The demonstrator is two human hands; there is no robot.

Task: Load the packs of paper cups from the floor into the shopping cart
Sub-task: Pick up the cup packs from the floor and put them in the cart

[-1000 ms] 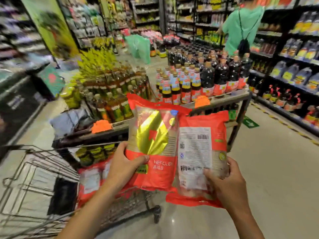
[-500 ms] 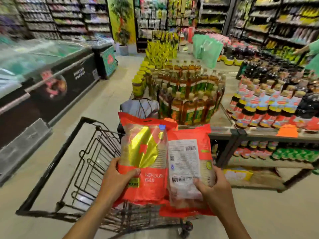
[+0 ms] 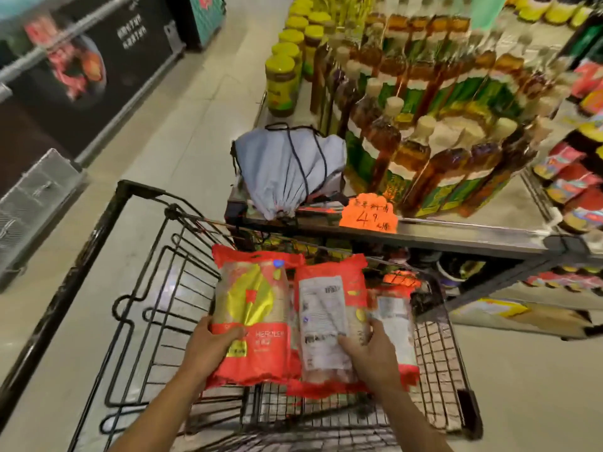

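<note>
Two red packs of paper cups are held side by side over the basket of the black wire shopping cart (image 3: 137,308). My left hand (image 3: 208,345) grips the lower edge of the left pack (image 3: 253,308), which shows a gold-and-red front. My right hand (image 3: 368,350) grips the right pack (image 3: 326,305), turned with its white label side up. A third red pack (image 3: 394,321) lies in the cart behind my right hand, partly hidden.
A display table (image 3: 456,233) loaded with oil bottles (image 3: 424,125) and yellow-lidded jars (image 3: 284,79) stands just beyond the cart, with an orange price tag (image 3: 368,218) and a grey drawstring bag (image 3: 290,164) at its near corner. A dark freezer cabinet (image 3: 81,79) lines the left aisle.
Both hands have lowered the two packs from chest height down into the cart's basket. The view has tilted down and swung left, bringing the cart under the packs.
</note>
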